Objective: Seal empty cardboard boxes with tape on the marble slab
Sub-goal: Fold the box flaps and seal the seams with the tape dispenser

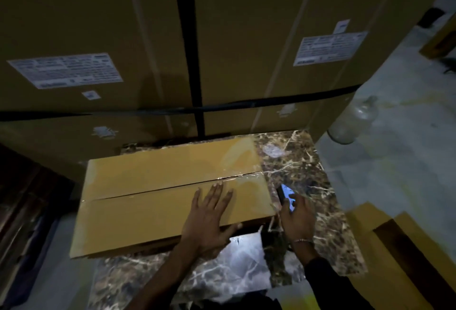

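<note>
Here, your left hand (209,218) lies flat with fingers spread on the near flap of a closed cardboard box (170,196) at the centre of the frame. The box rests on a veined marble slab (308,176), with shiny clear tape (237,176) along the right part of its centre seam. Your right hand (297,218), just right of the box's corner, curls its fingers around a small blue tool (287,196) (what kind is unclear). Large labelled cartons (98,25) fill the upper frame.
</note>
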{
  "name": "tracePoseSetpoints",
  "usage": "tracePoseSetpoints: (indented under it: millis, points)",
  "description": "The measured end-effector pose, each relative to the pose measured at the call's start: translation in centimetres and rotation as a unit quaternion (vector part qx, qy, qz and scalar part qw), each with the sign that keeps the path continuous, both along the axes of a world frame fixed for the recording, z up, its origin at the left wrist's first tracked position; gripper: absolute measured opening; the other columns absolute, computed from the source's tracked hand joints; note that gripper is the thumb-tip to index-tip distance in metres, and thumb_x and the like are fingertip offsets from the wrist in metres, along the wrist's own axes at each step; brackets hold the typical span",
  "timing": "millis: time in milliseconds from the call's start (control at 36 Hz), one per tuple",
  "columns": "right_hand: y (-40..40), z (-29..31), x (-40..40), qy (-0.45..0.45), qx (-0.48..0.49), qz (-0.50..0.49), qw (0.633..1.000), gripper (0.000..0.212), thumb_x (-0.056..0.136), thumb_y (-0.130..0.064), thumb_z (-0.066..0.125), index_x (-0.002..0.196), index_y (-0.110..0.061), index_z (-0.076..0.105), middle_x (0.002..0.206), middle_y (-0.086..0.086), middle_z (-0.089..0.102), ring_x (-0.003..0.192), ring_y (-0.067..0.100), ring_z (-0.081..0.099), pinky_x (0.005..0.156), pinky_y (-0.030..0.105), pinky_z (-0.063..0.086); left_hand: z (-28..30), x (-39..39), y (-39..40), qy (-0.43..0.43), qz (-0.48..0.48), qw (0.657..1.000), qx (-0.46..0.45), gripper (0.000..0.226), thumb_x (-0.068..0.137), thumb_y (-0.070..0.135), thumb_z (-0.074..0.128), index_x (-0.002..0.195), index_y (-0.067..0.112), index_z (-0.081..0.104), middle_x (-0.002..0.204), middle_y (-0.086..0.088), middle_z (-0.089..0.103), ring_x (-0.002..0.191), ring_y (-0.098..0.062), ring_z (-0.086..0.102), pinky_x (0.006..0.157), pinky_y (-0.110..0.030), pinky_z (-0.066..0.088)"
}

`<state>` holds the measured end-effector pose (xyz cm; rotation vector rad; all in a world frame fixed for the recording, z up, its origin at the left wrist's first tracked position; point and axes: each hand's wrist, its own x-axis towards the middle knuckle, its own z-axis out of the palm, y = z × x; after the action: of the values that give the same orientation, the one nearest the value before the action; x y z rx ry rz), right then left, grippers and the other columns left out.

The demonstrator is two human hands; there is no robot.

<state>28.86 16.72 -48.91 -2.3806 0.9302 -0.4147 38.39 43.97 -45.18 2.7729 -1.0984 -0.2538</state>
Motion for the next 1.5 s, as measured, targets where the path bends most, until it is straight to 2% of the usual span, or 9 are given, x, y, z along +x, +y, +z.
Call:
tracePoseSetpoints:
  millis: [278, 667, 778, 833, 944, 1083, 1194, 1417, 1500]
  points:
    - [-7.2, -9.2, -0.1, 0.276, 0.074, 0.085, 0.954, 0.044, 0.081, -0.047, 0.076, 0.099, -0.007, 0.067, 0.097, 0.018, 0.071, 0.091, 0.039, 0.070, 0.069, 0.039, 0.052, -0.3, -2.1, -0.9, 0.014, 0.050, 0.999, 0.010, 0.092, 0.098, 0.085, 0.028, 0.169, 0.033, 0.002, 0.177, 0.000, -0.005, 0.163, -0.019, -0.008, 0.129, -0.060, 0.004]
    - [-10.4, -2.0, 3.1, 0.228, 0.231, 0.099, 0.941, 0.032, 0.078, -0.036, 0.076, 0.061, -0.012, 0.064, 0.073, 0.014, 0.063, 0.071, 0.027, 0.060, 0.056, 0.032, 0.036, -0.3, -6.0, -4.1, 0.026, 0.198, 0.977, -0.078, 0.083, 0.096, 0.084, 0.039, 0.166, 0.040, 0.027, 0.177, 0.007, 0.006, 0.163, -0.011, 0.003, 0.130, -0.053, 0.001]
    - [-10.4, 3.0, 2.7, 0.104, 0.403, 0.076, 0.906, 0.019, 0.086, -0.009, 0.076, 0.074, 0.000, 0.065, 0.076, 0.010, 0.063, 0.063, 0.017, 0.061, 0.057, 0.030, 0.040, 1.1, -4.9, -6.1, 0.033, 0.265, 0.938, -0.221, 0.040, 0.102, 0.053, 0.060, 0.139, 0.037, 0.065, 0.148, 0.015, 0.056, 0.138, -0.010, 0.048, 0.116, -0.042, 0.037]
    - [-10.4, 5.2, 2.3, 0.032, 0.473, 0.091, 0.876, 0.031, 0.080, -0.014, 0.081, 0.093, 0.012, 0.070, 0.088, 0.013, 0.072, 0.079, 0.023, 0.070, 0.070, 0.035, 0.049, 2.1, -3.6, -7.9, 0.120, 0.318, 0.882, -0.327, 0.022, 0.101, 0.035, 0.068, 0.121, 0.033, 0.076, 0.120, 0.021, 0.072, 0.112, -0.001, 0.063, 0.095, -0.033, 0.050]
    - [-10.4, 9.0, 2.3, -0.006, 0.494, 0.185, 0.850, 0.087, 0.058, -0.058, 0.089, 0.101, 0.013, 0.064, 0.108, 0.035, 0.061, 0.095, 0.042, 0.066, 0.084, 0.049, 0.045, 5.7, 0.3, -11.7, 0.490, 0.414, 0.607, -0.469, 0.052, 0.088, 0.052, 0.073, 0.120, 0.011, 0.077, 0.105, -0.002, 0.080, 0.096, -0.022, 0.073, 0.079, -0.029, 0.054]
    - [-8.5, 13.1, 2.4, 0.010, 0.472, 0.230, 0.851, 0.039, 0.073, -0.035, 0.076, 0.075, 0.000, 0.058, 0.080, 0.023, 0.052, 0.075, 0.023, 0.051, 0.071, 0.039, 0.030, 8.9, 2.8, -13.1, 0.673, 0.357, 0.451, -0.464, 0.044, 0.101, 0.043, 0.064, 0.118, 0.004, 0.076, 0.110, -0.011, 0.073, 0.089, -0.021, 0.071, 0.081, -0.034, 0.056]
    - [-7.3, 13.8, 2.0, 0.013, 0.465, 0.242, 0.852, 0.020, 0.078, -0.027, 0.068, 0.071, -0.010, 0.061, 0.075, 0.005, 0.055, 0.071, 0.018, 0.051, 0.066, 0.032, 0.031, 8.6, 3.0, -12.9, 0.703, 0.312, 0.463, -0.440, 0.030, 0.098, 0.029, 0.071, 0.118, 0.007, 0.077, 0.119, -0.013, 0.071, 0.108, -0.025, 0.065, 0.097, -0.039, 0.053]
    - [-4.8, 12.9, 1.2, -0.034, 0.475, 0.195, 0.858, 0.065, 0.067, -0.038, 0.070, 0.085, 0.022, 0.052, 0.083, 0.034, 0.051, 0.080, 0.023, 0.050, 0.069, 0.033, 0.033, 6.3, 3.5, -11.1, 0.690, 0.292, 0.528, -0.399, 0.026, 0.094, 0.012, 0.072, 0.117, 0.001, 0.077, 0.114, -0.014, 0.074, 0.105, -0.021, 0.066, 0.092, -0.034, 0.061]
    - [-4.0, 12.7, 1.1, -0.032, 0.447, 0.176, 0.876, 0.077, 0.061, -0.050, 0.078, 0.083, 0.020, 0.053, 0.085, 0.012, 0.055, 0.085, 0.017, 0.051, 0.073, 0.035, 0.035, 6.3, 4.7, -10.3, 0.671, 0.263, 0.582, -0.376, 0.020, 0.096, 0.011, 0.070, 0.111, 0.007, 0.082, 0.113, -0.010, 0.078, 0.100, -0.015, 0.073, 0.084, -0.028, 0.060]
